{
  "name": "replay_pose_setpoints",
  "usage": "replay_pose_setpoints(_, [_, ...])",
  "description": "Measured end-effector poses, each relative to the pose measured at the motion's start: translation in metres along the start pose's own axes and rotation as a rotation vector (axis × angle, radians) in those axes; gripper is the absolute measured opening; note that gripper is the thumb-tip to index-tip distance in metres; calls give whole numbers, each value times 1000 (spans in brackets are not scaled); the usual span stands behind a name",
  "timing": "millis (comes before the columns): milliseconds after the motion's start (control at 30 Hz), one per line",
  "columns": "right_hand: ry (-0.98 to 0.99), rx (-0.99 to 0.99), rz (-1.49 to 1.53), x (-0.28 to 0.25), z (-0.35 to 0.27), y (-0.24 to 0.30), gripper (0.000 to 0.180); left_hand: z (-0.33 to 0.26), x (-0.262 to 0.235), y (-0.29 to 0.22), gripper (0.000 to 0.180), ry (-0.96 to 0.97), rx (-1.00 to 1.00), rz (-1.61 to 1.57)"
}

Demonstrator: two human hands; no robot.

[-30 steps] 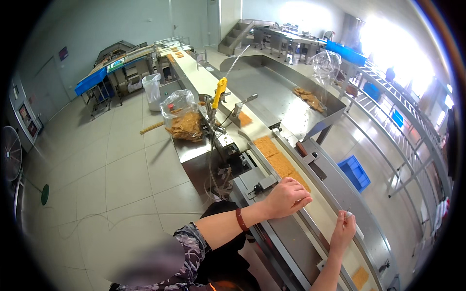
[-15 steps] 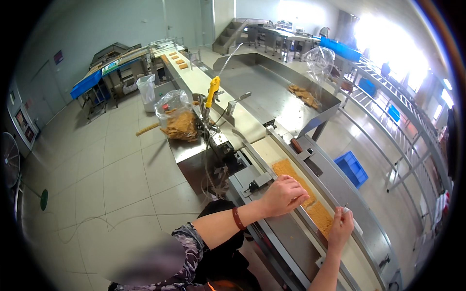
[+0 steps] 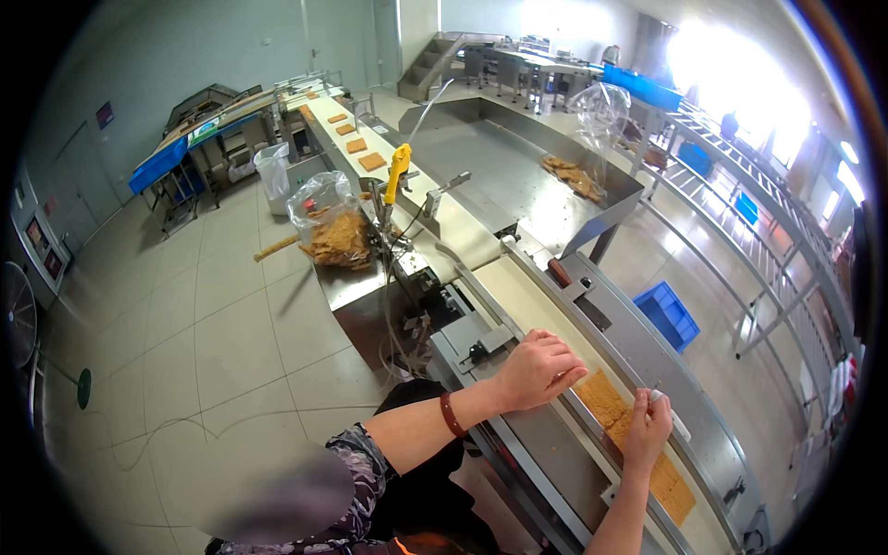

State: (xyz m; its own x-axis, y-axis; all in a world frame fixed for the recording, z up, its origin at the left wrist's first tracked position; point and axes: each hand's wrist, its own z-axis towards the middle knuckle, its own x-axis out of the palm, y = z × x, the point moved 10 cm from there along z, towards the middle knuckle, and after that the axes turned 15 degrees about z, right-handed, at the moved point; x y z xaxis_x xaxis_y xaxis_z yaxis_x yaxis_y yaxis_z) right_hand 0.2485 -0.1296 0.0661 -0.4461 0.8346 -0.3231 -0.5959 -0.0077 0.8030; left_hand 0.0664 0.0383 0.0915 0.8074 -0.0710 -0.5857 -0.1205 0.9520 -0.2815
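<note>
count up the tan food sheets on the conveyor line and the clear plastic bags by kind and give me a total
Tan sheets by the hands, near belt: 1 long strip, joints unclear
Tan squares on the far belt: 4
Clear plastic bags: 3, one with tan pieces, one by the trough, one on the floor
Total: 8

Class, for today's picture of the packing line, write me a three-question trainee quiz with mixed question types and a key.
1. True or false: the left hand rests on the near edge of the conveyor belt.
2. Which hand is over the tan flat slab? A left, B right, C neither.
3. Fill in: the crate on the floor beyond the line is ____ in colour.

Key: 1 true. 2 B, the right hand. 3 blue.
</note>
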Motion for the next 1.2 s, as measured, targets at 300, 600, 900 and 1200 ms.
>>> replay_pose_setpoints(300, [18,12,-20,1,0,1,19,0,1,1,22,23,-17,-14])
replay_pose_setpoints(600, [15,1,-24,1,-1,3,18,-2,2,2,18,9,-12,-3])
replay_pose_setpoints(900, [10,-25,-25,1,0,7,17,-1,4,2,16,42,-9,-16])
replay_pose_setpoints(1200, [2,-55,-28,2,0,7,19,-1,3,1,18,55,-9,-34])
